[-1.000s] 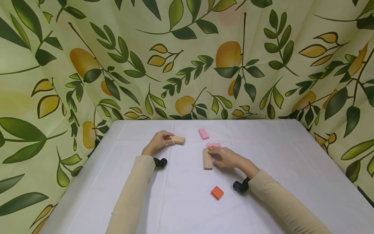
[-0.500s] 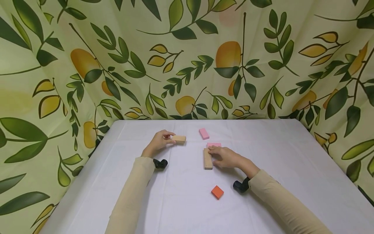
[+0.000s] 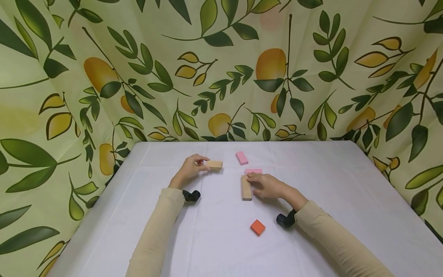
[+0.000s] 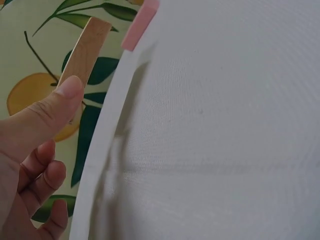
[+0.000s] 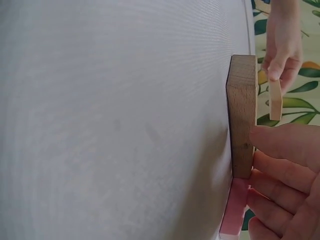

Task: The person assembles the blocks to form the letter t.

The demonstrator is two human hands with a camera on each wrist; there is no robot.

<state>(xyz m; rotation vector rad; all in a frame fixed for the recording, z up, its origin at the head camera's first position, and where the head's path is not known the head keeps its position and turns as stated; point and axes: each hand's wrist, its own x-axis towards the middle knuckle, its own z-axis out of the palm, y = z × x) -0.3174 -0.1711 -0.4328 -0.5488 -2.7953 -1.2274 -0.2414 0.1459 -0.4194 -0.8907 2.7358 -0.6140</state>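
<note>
My left hand pinches one end of a light wooden block between thumb and fingers. In the left wrist view this block is raised, and a shadow falls on the cloth beside it. Another wooden block lies lengthwise on the table, its far end meeting a pink block set crosswise. My right hand rests at that junction with relaxed fingers. In the right wrist view its thumb touches the lying wooden block, while the other fingers sit close to the pink block.
A second pink block lies further back. Nearer the front is an orange-red block, turned cornerwise. A white cloth covers the table, and a leaf-and-fruit patterned curtain stands behind it. Black wrist cameras jut out by the sleeves.
My left hand has shifted slightly right with its wooden block, towards the blocks in the middle. The right hand has stayed in place.
</note>
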